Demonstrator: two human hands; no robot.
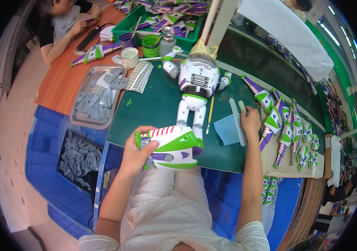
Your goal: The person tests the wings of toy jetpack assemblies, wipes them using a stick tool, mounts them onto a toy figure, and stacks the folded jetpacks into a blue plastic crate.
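My left hand (pixel 138 154) is closed around a toy wing pack (pixel 168 148), white with green, purple and red-striped parts, held over the table's front edge. My right hand (pixel 250 120) reaches to the right part of the green work mat (pixel 141 113). Its fingertips close on the lower end of a pale green stick (pixel 241 104). Beside it lies a long, flat pale strip (pixel 237 121), partly over a folded blue cloth (pixel 226 129). A white and green toy space figure (pixel 196 79) lies beyond the wing pack, its head end under yellowish plastic. A thin brush (pixel 210 113) lies beside its leg.
Several wing packs (pixel 285 127) lie on cardboard at right. A metal tray (pixel 97 98) of grey parts stands left, near a green paint cup (pixel 150 47) and a glass jar (pixel 129 57). A green crate (pixel 124 27) is behind. Another person (pixel 63 29) works at far left.
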